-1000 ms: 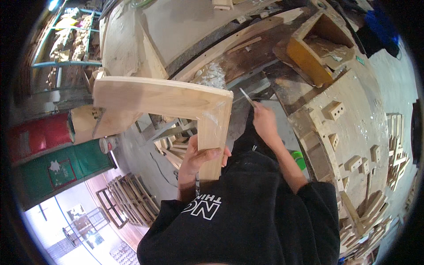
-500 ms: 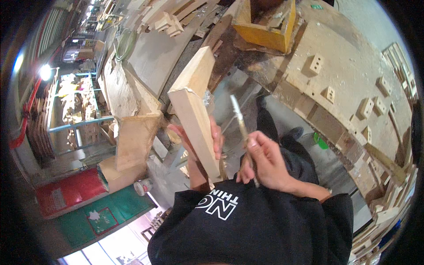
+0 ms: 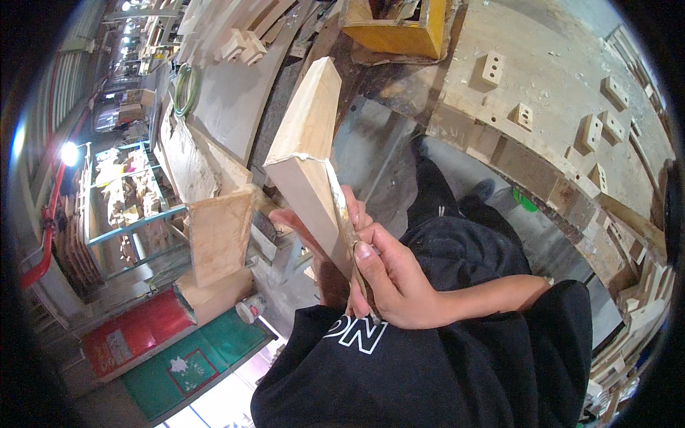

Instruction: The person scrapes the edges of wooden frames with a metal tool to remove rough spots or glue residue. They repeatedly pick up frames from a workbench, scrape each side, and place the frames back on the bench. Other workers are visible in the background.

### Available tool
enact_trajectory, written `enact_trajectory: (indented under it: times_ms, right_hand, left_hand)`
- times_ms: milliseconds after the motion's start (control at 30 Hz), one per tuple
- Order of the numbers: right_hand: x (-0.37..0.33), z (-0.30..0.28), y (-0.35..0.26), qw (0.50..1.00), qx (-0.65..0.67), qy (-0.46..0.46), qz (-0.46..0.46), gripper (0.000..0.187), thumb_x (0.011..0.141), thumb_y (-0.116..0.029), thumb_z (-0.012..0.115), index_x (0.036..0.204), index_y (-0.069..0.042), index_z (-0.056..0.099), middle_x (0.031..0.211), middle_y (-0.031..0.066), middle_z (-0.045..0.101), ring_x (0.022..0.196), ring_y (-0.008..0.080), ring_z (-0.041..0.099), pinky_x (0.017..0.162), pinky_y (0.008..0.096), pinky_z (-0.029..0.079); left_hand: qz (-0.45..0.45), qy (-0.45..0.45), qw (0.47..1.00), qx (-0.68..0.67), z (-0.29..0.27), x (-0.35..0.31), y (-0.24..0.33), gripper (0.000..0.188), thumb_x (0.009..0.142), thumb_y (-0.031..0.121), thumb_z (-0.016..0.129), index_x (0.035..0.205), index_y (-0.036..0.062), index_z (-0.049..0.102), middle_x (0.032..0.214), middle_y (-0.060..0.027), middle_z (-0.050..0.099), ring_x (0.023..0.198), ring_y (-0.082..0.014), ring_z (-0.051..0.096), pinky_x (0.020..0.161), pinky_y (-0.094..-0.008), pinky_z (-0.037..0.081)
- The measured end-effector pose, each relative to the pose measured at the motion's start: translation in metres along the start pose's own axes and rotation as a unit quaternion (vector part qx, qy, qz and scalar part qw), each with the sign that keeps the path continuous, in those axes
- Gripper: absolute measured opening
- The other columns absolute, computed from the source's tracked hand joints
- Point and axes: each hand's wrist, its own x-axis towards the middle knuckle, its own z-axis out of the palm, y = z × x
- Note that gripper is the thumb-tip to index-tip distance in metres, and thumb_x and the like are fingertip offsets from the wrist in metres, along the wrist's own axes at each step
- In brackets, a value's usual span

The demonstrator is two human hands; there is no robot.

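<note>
My left hand point(image 3: 294, 225) grips a pale wooden piece point(image 3: 305, 189) made of two boards meeting at a corner, held tilted up in front of my body. Its palm is partly hidden behind the wood, with fingertips showing on the right side. A white bead, like glue, runs along the corner joint. Between the thumb and fingers of my right hand point(image 3: 396, 278) is a thin stick point(image 3: 344, 220) with a white-coated tip. The tip lies against the right edge of the wooden piece, just below the joint.
To the right stands a worktable point(image 3: 546, 60) with several small drilled wooden blocks point(image 3: 491, 69) on it. A yellow box point(image 3: 399, 37) sits at the far side. On the left are a wooden bin point(image 3: 217, 232), a coiled hose point(image 3: 187, 91) and a red panel point(image 3: 139, 332).
My right hand has moved left, bringing the stick from open air onto the edge of the wooden piece. My left hand keeps its hold on the wood.
</note>
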Motion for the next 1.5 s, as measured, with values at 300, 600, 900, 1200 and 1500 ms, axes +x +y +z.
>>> enact_trajectory:
  times_ms: [300,600,900,1200,1500]
  right_hand:
    - [0.006,0.000,-0.009,1.000,-0.005,-0.007,-0.017,0.017,0.104,-0.017,0.032,0.099,-0.003,0.039,0.050,0.0030,0.050,0.042,0.0115,0.052,0.044,0.0263,0.044]
    - [0.003,0.010,-0.015,0.994,-0.037,-0.012,-0.099,0.013,0.103,-0.014,0.034,0.098,-0.003,0.039,0.050,0.0015,0.047,0.041,0.0106,0.051,0.041,0.0256,0.038]
    - [0.019,0.005,-0.046,0.990,-0.091,-0.006,-0.110,0.015,0.102,-0.012,0.037,0.105,0.000,0.045,0.059,0.0026,0.052,0.045,0.0095,0.053,0.044,0.0241,0.043]
    - [0.134,-0.068,-0.011,0.894,-0.429,0.112,-0.062,0.020,0.094,-0.019,0.059,0.105,-0.002,0.062,0.054,0.0066,0.055,0.046,0.0104,0.054,0.047,0.0262,0.044]
    - [0.262,-0.102,0.193,0.580,-0.795,-0.132,-0.121,0.031,0.084,-0.015,0.059,0.114,-0.009,0.065,0.071,0.0161,0.065,0.069,0.0329,0.067,0.058,0.0435,0.052]
  left_hand:
    - [0.014,0.013,1.000,0.004,0.005,0.012,-0.006,0.110,0.048,0.084,0.070,0.097,-0.0133,0.051,0.078,-0.0161,0.057,0.067,-0.0213,0.053,0.056,-0.0335,0.045]
    - [0.008,0.018,0.997,0.075,0.008,0.022,-0.010,0.111,0.050,0.089,0.062,0.098,-0.0111,0.053,0.079,-0.0163,0.059,0.068,-0.0270,0.060,0.057,-0.0359,0.052]
    - [0.049,0.211,0.963,0.158,0.002,0.013,-0.018,0.105,0.054,0.094,0.049,0.087,-0.0050,0.053,0.072,-0.0152,0.059,0.060,-0.0226,0.059,0.050,-0.0323,0.050]
    - [0.200,0.241,0.941,0.128,0.017,-0.063,0.013,0.105,0.055,0.098,0.038,0.076,-0.0044,0.053,0.051,-0.0129,0.050,0.038,-0.0245,0.052,0.036,-0.0309,0.045]
    - [0.313,0.334,0.879,0.135,0.017,-0.125,0.029,0.105,0.056,0.097,0.038,0.081,-0.0049,0.053,0.054,-0.0129,0.051,0.038,-0.0237,0.052,0.036,-0.0306,0.045]
